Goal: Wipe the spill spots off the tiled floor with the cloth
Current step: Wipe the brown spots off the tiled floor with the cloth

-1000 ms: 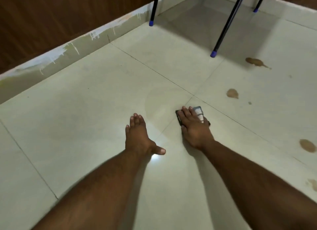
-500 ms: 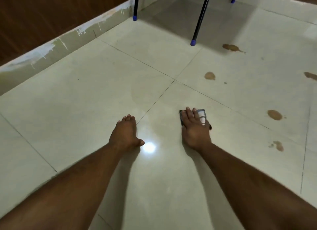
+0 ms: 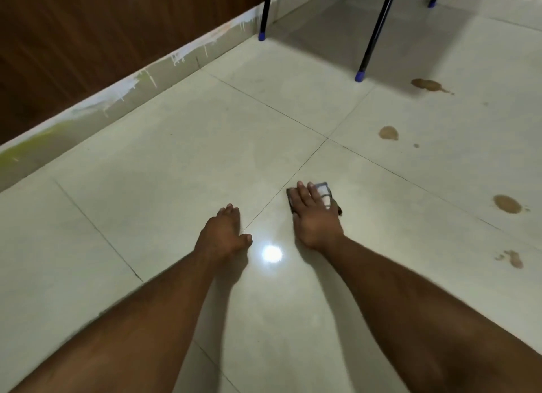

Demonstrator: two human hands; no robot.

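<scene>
My right hand (image 3: 315, 216) lies flat on a small grey and white folded cloth (image 3: 322, 189), pressing it onto the pale tiled floor (image 3: 176, 164) just right of a grout line. My left hand (image 3: 224, 233) rests palm down on the floor to the left, holding nothing. Several brown spill spots lie to the right: a spot near the tile corner (image 3: 388, 133), a streaked spot by the chair leg (image 3: 426, 84), a round spot (image 3: 507, 204) and a faint smear (image 3: 513, 259). The cloth touches none of them.
Black chair legs with blue caps (image 3: 360, 76) (image 3: 262, 37) stand at the back. A paint-splashed skirting (image 3: 132, 84) under a dark wooden wall runs along the left. A bright light reflection (image 3: 272, 254) sits between my hands.
My right hand has slid the cloth back from the tile corner toward me along the floor. My left hand drew back too and its thumb tucked in. The view shifted slightly.
</scene>
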